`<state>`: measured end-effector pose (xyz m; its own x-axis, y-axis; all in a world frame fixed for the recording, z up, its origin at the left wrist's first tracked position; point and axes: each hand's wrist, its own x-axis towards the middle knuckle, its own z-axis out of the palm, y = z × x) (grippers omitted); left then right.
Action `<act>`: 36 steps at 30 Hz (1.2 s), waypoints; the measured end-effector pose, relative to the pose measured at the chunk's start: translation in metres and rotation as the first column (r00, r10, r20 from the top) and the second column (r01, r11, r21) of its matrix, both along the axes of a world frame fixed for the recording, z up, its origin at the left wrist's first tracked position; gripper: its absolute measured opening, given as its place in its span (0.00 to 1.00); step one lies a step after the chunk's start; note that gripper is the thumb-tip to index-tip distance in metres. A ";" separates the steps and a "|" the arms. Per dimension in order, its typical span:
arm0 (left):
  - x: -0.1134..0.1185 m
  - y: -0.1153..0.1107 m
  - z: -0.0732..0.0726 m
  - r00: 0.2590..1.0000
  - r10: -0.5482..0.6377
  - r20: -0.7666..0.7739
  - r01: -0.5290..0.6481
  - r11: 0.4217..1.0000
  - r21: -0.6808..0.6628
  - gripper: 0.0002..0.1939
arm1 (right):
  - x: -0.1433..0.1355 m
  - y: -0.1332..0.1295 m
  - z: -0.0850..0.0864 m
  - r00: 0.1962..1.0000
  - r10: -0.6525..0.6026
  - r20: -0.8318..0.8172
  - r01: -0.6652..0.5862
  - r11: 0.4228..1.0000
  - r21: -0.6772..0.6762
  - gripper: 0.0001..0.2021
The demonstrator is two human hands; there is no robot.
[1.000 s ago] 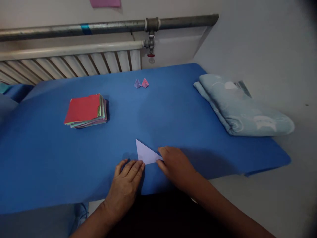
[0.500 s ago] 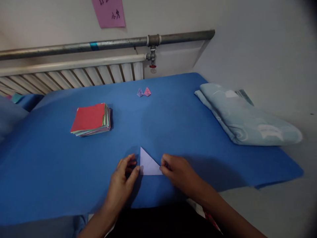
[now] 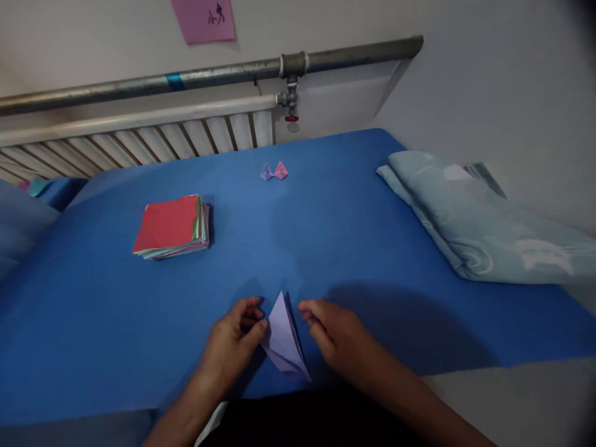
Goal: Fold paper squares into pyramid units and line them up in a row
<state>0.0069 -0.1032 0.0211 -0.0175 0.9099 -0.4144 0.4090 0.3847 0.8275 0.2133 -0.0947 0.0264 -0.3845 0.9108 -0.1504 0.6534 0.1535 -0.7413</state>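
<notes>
A folded sheet of lilac paper (image 3: 284,335), triangular with its layers slightly apart, is tilted over the blue-covered surface between my hands. My left hand (image 3: 235,338) pinches its left edge between thumb and fingers. To the right of the paper, my right hand (image 3: 333,329) is held just off it, fingers curled and the index finger and thumb a little apart, with nothing seen between them. Farther back lie two small folded paper pieces, a purple one (image 3: 266,172) and a pink one (image 3: 280,171), side by side.
A stack of coloured paper (image 3: 170,223) with a red sheet on top lies to the left. On the right is a folded light-blue blanket (image 3: 484,223). Behind the blue surface (image 3: 335,230) run a radiator (image 3: 186,138) and a metal pipe (image 3: 223,73) with a red-handled valve (image 3: 292,118).
The lilac paper has turned, its lower corner now pointing toward me and its layers lifting apart. My right hand has let go of its right corner. The camera view has shifted slightly.
</notes>
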 end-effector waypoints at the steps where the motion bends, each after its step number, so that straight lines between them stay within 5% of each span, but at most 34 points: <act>1: -0.002 -0.002 0.002 1.000 -0.017 0.018 0.017 0.999 -0.032 0.24 | 0.002 0.000 0.001 1.000 0.002 -0.010 -0.002 1.000 -0.009 0.16; 7: -0.005 -0.011 0.011 0.987 -0.018 0.159 0.036 0.994 -0.108 0.21 | 0.010 -0.012 0.015 0.977 0.171 -0.124 -0.190 0.969 -0.160 0.23; 14: 0.013 -0.010 -0.006 0.908 -0.119 0.402 0.156 0.986 -0.059 0.07 | -0.006 -0.003 -0.011 0.998 -0.020 -0.057 0.009 0.982 -0.189 0.27; 19: 0.019 0.037 0.007 0.930 -0.201 0.307 0.166 0.977 0.136 0.03 | -0.007 0.049 -0.001 0.971 -0.063 -0.230 0.040 0.994 -0.103 0.08; 22: 0.022 0.080 0.019 0.884 -0.248 0.397 0.182 0.964 0.195 0.10 | -0.007 0.090 0.015 0.952 -0.127 -0.278 0.127 0.992 -0.019 0.07; 27: 0.027 0.144 0.014 0.780 -0.099 0.617 -0.024 0.982 0.187 0.16 | -0.018 0.141 0.021 0.846 -0.241 -0.476 0.109 0.951 -0.288 0.12; 32: 0.017 0.161 -0.010 0.665 0.006 0.747 -0.082 0.995 0.065 0.25 | -0.024 0.165 -0.007 0.659 -0.488 -0.573 0.222 0.853 -0.472 0.15; 36: 0.007 0.159 -0.019 0.615 0.032 0.788 -0.036 0.999 -0.013 0.24 | -0.024 0.168 -0.017 0.611 -0.510 -0.605 0.264 0.852 -0.452 0.15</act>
